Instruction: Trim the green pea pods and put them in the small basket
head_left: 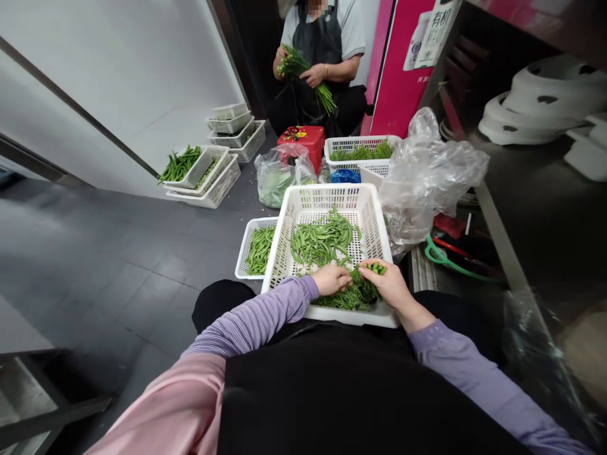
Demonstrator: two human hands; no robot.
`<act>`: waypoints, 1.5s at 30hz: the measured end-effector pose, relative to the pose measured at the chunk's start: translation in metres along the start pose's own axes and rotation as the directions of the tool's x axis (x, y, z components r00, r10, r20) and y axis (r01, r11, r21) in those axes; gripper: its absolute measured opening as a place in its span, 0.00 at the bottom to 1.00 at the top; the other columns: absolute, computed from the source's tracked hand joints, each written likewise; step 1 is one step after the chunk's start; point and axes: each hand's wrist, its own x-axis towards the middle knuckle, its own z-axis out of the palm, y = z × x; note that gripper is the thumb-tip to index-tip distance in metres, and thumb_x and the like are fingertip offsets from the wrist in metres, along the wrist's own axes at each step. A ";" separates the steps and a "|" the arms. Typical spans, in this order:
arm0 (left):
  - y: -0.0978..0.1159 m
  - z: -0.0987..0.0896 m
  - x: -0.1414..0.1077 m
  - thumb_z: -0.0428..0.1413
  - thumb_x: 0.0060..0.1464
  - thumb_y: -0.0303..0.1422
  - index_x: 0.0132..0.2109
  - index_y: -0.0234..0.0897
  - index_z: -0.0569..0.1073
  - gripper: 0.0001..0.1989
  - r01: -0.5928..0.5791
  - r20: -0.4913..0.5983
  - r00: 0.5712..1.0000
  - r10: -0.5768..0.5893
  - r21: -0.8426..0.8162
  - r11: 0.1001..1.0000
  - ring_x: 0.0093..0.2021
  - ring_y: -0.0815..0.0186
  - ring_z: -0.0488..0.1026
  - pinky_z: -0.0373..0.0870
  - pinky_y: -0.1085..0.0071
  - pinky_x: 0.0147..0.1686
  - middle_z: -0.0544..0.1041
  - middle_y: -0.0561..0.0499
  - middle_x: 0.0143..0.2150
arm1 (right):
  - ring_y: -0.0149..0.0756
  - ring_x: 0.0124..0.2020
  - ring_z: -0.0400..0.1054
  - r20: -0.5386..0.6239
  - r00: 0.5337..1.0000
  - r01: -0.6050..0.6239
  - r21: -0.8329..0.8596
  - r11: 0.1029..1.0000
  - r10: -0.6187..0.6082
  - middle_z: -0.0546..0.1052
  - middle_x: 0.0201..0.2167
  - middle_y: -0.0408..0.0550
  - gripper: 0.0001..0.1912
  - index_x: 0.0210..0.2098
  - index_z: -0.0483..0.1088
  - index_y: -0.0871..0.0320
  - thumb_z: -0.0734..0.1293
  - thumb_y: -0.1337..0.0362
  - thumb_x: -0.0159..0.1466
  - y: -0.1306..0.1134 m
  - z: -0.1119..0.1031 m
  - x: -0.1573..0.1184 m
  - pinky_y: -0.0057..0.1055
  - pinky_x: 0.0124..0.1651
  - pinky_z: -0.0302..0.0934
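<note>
A large white basket [334,194] rests at my lap, with green pods [322,239] spread over its middle and darker green trimmings [353,296] at the near end. Over the trimmings, my left hand [332,279] is closed, its fingertips pinched on something too small to make out. My right hand [386,281] is beside it on the right, fingers curled round several green pods [376,268]. The fingertips of both hands are close together. A smaller white basket [243,256] holding green pods stands against the left side of the large one.
Beyond are a red box [308,142], a bag of greens [279,180], a white basket of greens [334,165] and clear plastic bags [417,183]. Stacked baskets [213,193] stand left. A person [327,44] opposite holds long green stems. A metal shelf [512,240] is at right.
</note>
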 end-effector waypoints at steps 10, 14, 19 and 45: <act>0.009 -0.015 -0.020 0.48 0.52 0.37 0.27 0.32 0.70 0.14 -0.046 0.216 0.974 0.066 -0.098 0.994 0.17 0.76 0.57 0.56 0.79 0.21 0.63 0.57 0.17 | 0.28 0.18 0.63 0.264 0.915 -0.400 0.473 0.785 0.307 0.70 0.18 0.41 0.17 0.30 0.67 0.60 0.71 0.56 0.45 0.007 -0.003 0.006 0.26 0.21 0.58; 0.024 -0.022 -0.028 0.52 0.48 0.39 0.23 0.33 0.67 0.14 0.088 0.492 0.871 0.013 -0.183 0.979 0.13 0.77 0.53 0.50 0.78 0.15 0.60 0.57 0.13 | 0.28 0.17 0.63 0.719 0.634 -0.609 0.239 0.756 0.284 0.69 0.18 0.42 0.15 0.26 0.68 0.62 0.69 0.56 0.46 0.006 -0.002 -0.002 0.25 0.18 0.57; 0.010 0.004 -0.012 0.49 0.49 0.38 0.22 0.34 0.64 0.14 0.208 0.196 0.974 -0.115 -0.564 0.799 0.11 0.77 0.50 0.45 0.79 0.12 0.54 0.60 0.12 | 0.29 0.14 0.61 0.724 0.650 -0.513 0.193 0.837 0.231 0.67 0.13 0.39 0.13 0.24 0.65 0.61 0.70 0.59 0.46 0.008 0.013 -0.009 0.26 0.18 0.57; -0.065 0.013 0.065 0.53 0.46 0.36 0.37 0.34 0.68 0.12 0.409 -0.335 0.893 -0.299 0.333 0.849 0.34 0.63 0.70 0.63 0.72 0.34 0.73 0.45 0.33 | 0.33 0.22 0.64 -0.082 0.974 -0.206 0.047 0.977 0.209 0.73 0.24 0.43 0.11 0.30 0.71 0.58 0.68 0.62 0.47 0.015 -0.018 0.046 0.31 0.27 0.59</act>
